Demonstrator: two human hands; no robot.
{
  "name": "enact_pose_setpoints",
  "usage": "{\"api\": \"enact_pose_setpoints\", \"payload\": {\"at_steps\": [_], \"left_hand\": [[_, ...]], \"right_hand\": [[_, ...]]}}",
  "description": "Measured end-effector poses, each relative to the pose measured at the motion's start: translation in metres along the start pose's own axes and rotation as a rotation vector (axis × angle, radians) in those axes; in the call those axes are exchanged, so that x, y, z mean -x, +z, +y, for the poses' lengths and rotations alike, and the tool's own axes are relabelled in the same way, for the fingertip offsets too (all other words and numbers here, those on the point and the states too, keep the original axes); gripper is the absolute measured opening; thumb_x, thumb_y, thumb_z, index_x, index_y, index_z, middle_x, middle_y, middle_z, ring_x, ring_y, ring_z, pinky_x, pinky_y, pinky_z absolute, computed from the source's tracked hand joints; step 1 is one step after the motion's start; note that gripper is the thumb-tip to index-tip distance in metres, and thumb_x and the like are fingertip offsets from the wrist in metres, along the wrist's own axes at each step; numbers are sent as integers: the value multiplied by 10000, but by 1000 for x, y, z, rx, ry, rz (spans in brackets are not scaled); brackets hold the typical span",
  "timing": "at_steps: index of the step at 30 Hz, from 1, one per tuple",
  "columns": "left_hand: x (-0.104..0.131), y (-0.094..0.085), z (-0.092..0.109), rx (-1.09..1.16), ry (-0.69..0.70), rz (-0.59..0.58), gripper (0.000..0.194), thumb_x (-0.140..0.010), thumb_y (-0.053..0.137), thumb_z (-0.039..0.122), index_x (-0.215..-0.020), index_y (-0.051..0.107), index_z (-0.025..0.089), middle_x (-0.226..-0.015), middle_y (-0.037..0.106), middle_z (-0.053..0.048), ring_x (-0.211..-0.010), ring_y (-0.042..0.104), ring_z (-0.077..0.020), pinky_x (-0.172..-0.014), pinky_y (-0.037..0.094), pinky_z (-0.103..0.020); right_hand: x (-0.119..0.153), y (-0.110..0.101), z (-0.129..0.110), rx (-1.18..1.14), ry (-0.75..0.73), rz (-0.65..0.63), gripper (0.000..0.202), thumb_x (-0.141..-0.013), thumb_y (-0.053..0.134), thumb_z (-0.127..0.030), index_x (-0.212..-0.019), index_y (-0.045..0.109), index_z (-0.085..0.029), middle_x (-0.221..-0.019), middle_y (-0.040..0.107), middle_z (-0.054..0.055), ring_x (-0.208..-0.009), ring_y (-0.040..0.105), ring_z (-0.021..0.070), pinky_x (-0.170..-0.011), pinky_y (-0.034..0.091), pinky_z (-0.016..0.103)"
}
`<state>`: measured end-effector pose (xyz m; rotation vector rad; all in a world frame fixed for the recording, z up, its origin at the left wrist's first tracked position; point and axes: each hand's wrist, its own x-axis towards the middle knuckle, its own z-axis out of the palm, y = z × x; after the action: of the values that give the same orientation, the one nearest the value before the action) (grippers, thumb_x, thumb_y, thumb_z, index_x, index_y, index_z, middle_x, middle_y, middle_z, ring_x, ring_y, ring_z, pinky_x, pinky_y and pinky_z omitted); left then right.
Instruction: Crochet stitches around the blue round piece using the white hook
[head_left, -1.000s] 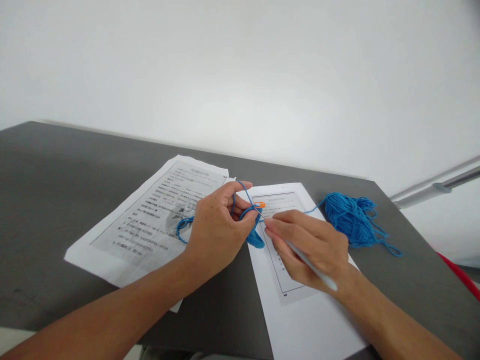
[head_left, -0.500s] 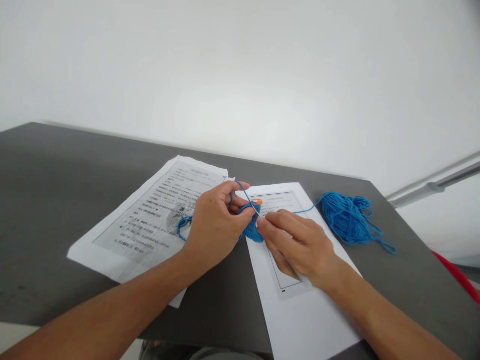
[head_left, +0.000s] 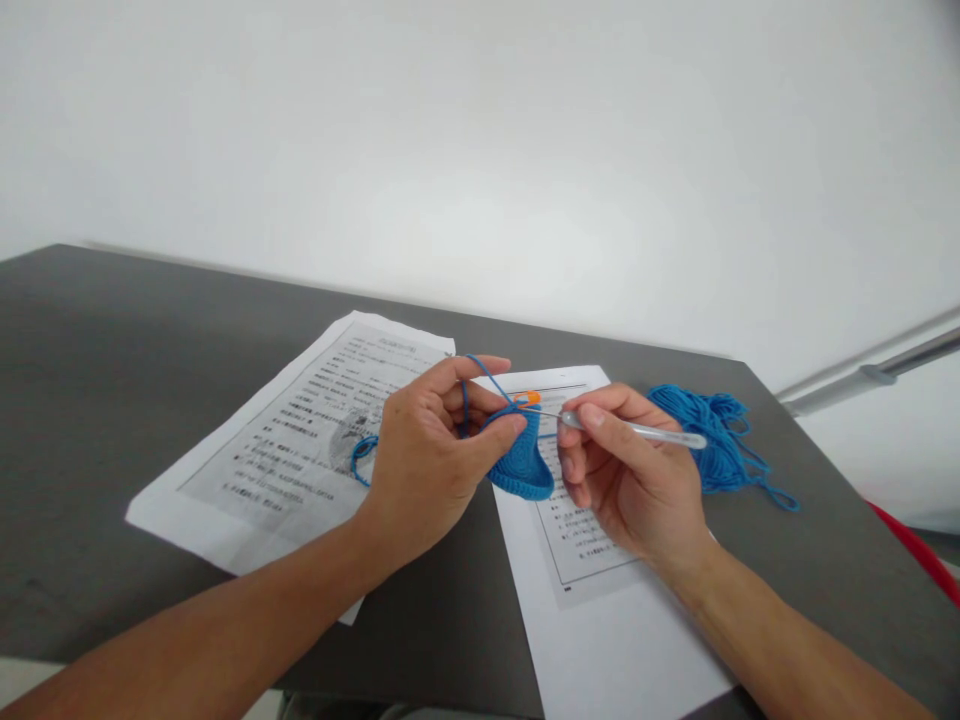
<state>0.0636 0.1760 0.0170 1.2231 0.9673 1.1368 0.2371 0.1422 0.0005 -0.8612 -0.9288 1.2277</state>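
My left hand (head_left: 439, 440) pinches a blue crochet piece (head_left: 526, 465) at its upper edge, with blue yarn (head_left: 487, 374) looped over the raised index finger. An orange stitch marker (head_left: 529, 397) is clipped at the top of the piece. Between the thumb and fingers of my right hand (head_left: 637, 465) is a crochet hook (head_left: 664, 434) with a pale, see-through handle. Its thin metal shaft points left and meets the yarn at the piece's top edge, by my left thumb. The hook's very tip is hidden among yarn and fingers.
A ball of blue yarn (head_left: 712, 430) lies on the dark table (head_left: 187, 300) at right, partly behind my right hand. One printed sheet (head_left: 300, 420) lies at left, with a yarn tail (head_left: 361, 458) over it; another sheet (head_left: 600, 640) is under my hands. A white wall rises behind.
My right hand has turned and moved right, swinging the hook from a steep slant to nearly level. More of the blue crochet piece shows below my left thumb.
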Motion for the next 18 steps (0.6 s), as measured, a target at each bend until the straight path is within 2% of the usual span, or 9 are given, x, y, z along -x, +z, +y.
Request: {"api": "enact_pose_setpoints", "payload": {"at_steps": [6,9,13,18], "left_hand": [[2,0,1,27,20,-22,394,-742,818,139,-1121,715,160,-721,706,43,-639,624,-97,-605,495,-203],[1,1,3,62,-21,-40,409,-731,825,119,-1121,706,154,-707,699,56,-630,619,-85,-596,488,-190],[1,1,4,96,-72,-115,412,-729,835,125,-1118,702,148,-702,708,53,-628,637,-89,-589,492,-194],[2,0,2,176,-140,-171,408,-728,835,115,-1111,695,133,-714,741,25,-654,698,-137,-640,561,-248]], "right_hand": [[1,-4,-4,-62,99,-40,122,-881,783,-296,-857,735,-186,-673,716,-21,-413,610,87,-284,440,132],[2,-4,-4,-100,88,-60,106,-883,784,-277,-866,749,-178,-679,723,-13,-416,619,88,-283,445,127],[6,1,2,-8,-82,-84,55,-916,762,-247,-940,768,-198,-729,739,-1,-470,656,107,-340,524,166],[14,4,7,393,-471,-106,223,-929,731,-121,-1104,795,-244,-881,731,39,-593,689,126,-475,595,243]]}}
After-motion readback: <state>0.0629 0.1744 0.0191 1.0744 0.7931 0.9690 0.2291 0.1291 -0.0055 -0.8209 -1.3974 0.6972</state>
